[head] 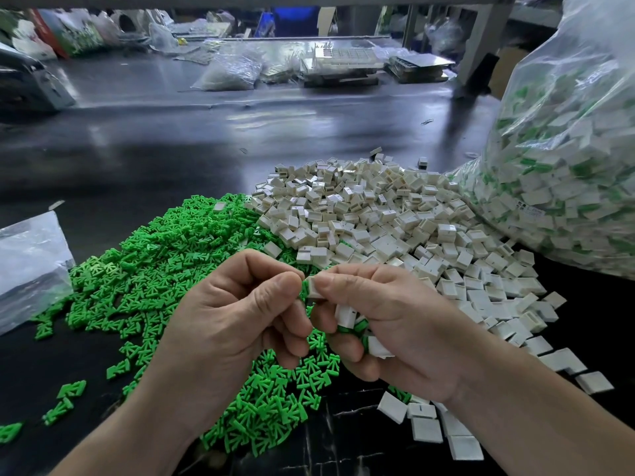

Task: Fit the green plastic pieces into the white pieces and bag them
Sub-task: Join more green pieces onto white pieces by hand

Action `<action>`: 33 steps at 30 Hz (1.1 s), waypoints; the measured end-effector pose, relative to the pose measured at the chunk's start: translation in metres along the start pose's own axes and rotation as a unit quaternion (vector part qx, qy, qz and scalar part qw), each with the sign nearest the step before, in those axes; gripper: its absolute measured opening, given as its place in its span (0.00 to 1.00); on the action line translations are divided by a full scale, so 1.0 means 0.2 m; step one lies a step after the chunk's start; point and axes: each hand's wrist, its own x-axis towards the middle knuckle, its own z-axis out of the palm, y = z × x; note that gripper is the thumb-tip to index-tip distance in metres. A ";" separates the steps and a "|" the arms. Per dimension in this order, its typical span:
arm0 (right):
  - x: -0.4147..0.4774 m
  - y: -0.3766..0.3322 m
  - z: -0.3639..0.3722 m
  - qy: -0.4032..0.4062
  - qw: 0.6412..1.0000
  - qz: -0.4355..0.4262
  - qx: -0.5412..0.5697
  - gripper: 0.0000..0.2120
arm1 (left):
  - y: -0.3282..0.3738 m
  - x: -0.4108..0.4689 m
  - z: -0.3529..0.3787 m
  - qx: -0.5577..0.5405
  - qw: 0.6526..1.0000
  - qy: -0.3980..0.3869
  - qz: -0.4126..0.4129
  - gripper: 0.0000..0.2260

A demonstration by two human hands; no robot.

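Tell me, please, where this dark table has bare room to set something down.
Bare: the dark tabletop beyond the heap of green plastic pieces and the white plastic pieces, up to the far clear bags. Crowded: centre, and right by the large clear bag.

Bright green pieces (pixel 165 269) lie heaped left of and under the hands; off-white pieces (pixel 378 218) pile beyond and right. The counter (pixel 171 149) is glossy black. Far right, a clear bag (pixel 567 149) shows white flecked with green.

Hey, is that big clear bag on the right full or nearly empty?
Mostly full: the big clear bag bulges with white-and-green pieces; its top is out of frame.
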 end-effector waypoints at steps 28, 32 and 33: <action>0.01 0.04 -0.01 0.082 0.973 -0.071 -0.205 0.10 | -0.02 -0.01 0.02 0.244 0.967 0.023 0.074 0.04; 0.01 0.03 -0.01 0.066 0.977 -0.074 -0.189 0.09 | -0.03 -0.02 0.02 0.235 0.967 0.030 0.090 0.03; 0.01 0.03 -0.01 0.061 0.979 -0.074 -0.179 0.09 | -0.02 -0.01 0.02 0.206 0.975 0.026 0.080 0.04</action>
